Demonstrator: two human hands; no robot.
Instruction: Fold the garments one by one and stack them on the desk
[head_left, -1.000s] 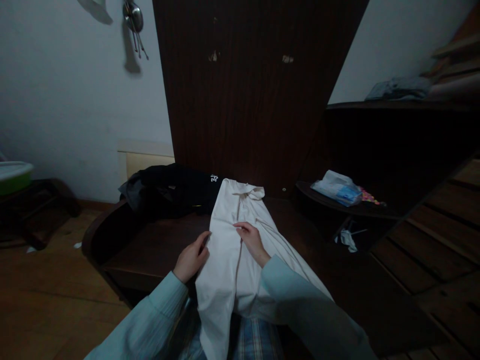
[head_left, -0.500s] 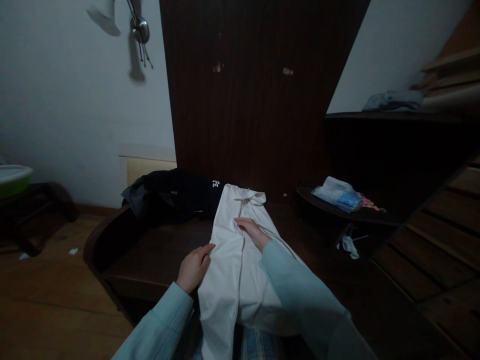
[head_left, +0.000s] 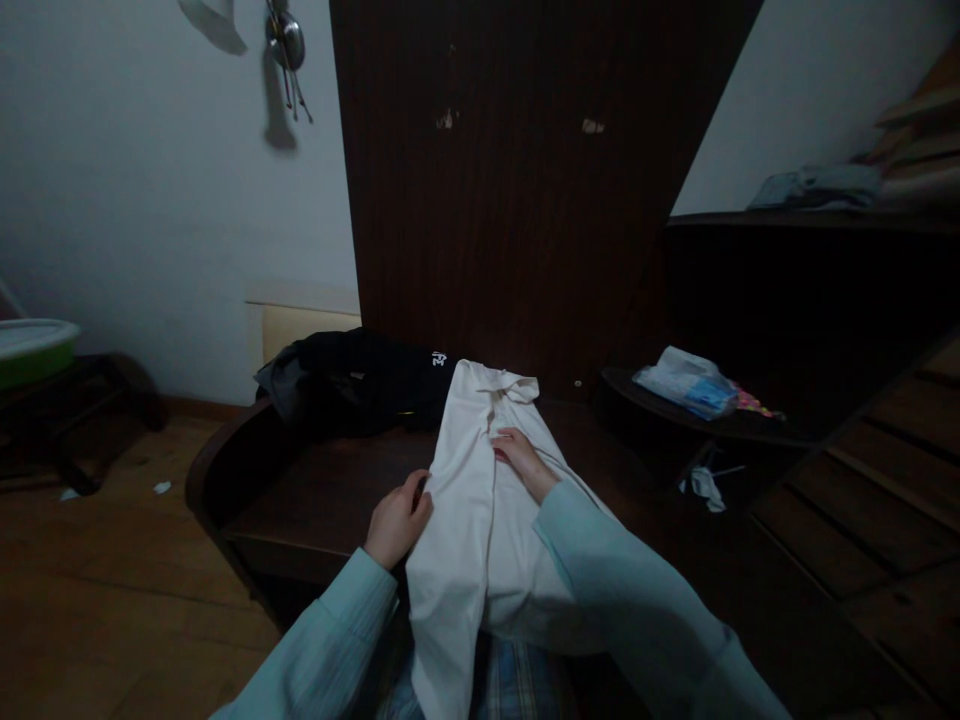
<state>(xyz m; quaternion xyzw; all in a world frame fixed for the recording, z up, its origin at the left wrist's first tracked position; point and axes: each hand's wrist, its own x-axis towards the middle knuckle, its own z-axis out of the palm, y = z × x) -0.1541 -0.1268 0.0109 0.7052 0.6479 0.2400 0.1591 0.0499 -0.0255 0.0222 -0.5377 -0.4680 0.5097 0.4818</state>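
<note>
A white collared shirt (head_left: 457, 520) lies lengthwise before me on a dark wooden bench, its collar at the far end and its near part hanging over my lap. Along the shirt's left edge, my left hand (head_left: 400, 520) has its fingers curled, with thumb and forefinger closed on the cloth. My right hand (head_left: 521, 460) rests on the upper front below the collar, fingertips bent in and gripping the fabric by the front fold. Its fingertips are partly hidden.
Black clothing (head_left: 367, 385) lies at the bench's (head_left: 300, 490) back left. A dark panel (head_left: 510, 200) rises behind. To the right, a low shelf holds a plastic packet (head_left: 690, 385); folded clothes (head_left: 817, 187) lie higher up. A green basin (head_left: 37, 350) sits on a stool at left.
The view has shifted slightly, moving the scene right and a little up. My left forefinger and thumb are more bent at the shirt's edge. My right fingers have curled further on the cloth.
</note>
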